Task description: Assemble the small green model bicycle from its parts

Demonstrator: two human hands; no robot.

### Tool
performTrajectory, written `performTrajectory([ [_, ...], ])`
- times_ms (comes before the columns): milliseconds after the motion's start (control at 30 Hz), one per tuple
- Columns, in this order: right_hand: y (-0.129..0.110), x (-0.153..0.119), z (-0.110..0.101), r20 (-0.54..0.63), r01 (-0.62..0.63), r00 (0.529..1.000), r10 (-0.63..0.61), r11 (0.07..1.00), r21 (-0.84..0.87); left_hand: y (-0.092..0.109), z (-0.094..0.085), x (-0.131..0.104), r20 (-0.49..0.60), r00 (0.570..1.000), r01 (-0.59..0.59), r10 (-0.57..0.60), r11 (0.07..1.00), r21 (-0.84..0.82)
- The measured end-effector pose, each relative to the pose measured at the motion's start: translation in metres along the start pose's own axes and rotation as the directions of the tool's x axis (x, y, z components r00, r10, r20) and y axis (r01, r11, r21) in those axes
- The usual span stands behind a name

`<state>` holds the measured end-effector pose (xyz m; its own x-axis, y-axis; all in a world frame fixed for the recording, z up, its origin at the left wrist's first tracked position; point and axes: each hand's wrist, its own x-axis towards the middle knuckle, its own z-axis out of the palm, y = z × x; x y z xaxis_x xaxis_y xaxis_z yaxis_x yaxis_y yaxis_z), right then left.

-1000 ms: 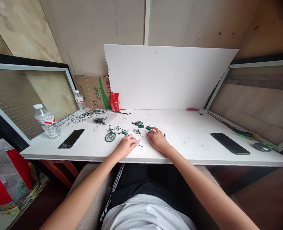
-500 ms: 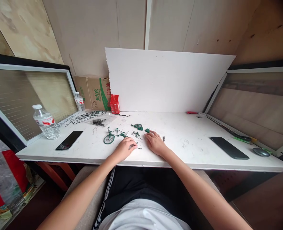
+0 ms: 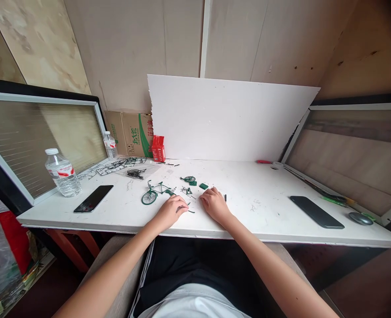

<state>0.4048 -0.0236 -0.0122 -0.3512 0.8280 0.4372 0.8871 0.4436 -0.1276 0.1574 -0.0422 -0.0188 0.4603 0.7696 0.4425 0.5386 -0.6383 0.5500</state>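
My left hand (image 3: 169, 213) rests low over the table with its fingers closed on a small thin dark part, mostly hidden by the fingers. Just left of it lies a green model bicycle (image 3: 156, 191) with one spoked wheel. My right hand (image 3: 215, 206) is on the tabletop, fingers curled down and together; whatever may be under them is hidden. Beyond its fingertips sits a small green block (image 3: 203, 186). Between and beyond the hands are a loose wheel piece (image 3: 188, 179), a second green block (image 3: 193, 183) and small dark parts (image 3: 187, 191).
On the left stand two water bottles (image 3: 62, 172) and a phone (image 3: 93, 198) lies flat. Dark part frames (image 3: 119, 165), a plastic bag of parts (image 3: 136, 173) and a red box (image 3: 158, 149) are at the back. A dark slab (image 3: 315, 212) and a mouse (image 3: 360, 218) lie right.
The fingers of my right hand have drawn back from the green block and curled in. My left hand stays closed in about the same place. The view has tilted slightly upward.
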Motion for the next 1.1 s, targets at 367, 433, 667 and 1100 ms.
performTrajectory([
  [367, 0.0039, -0.0013, 0.0059, -0.045, -0.063, 0.997, 0.068, 0.993, 0.102, -0.0043, 0.0019, -0.0015, -0.023, 0.999, 0.035, -0.035, 0.999, -0.003],
  [433, 0.0034, -0.0017, 0.0052, -0.035, -0.066, 0.997, 0.069, 0.995, 0.073, -0.0053, 0.0030, -0.0020, -0.024, 0.999, 0.024, -0.023, 0.999, 0.032],
  [667, 0.0017, -0.0019, 0.0014, 0.010, -0.022, 1.000, 0.022, 0.999, -0.025, -0.0040, 0.0051, -0.0023, -0.103, 0.995, 0.015, 0.004, 0.983, 0.182],
  [1100, 0.0001, -0.0019, 0.0027, 0.039, 0.061, 0.998, -0.055, 0.978, -0.201, -0.0011, 0.0039, -0.0015, -0.079, 0.997, 0.015, 0.000, 0.983, 0.184],
])
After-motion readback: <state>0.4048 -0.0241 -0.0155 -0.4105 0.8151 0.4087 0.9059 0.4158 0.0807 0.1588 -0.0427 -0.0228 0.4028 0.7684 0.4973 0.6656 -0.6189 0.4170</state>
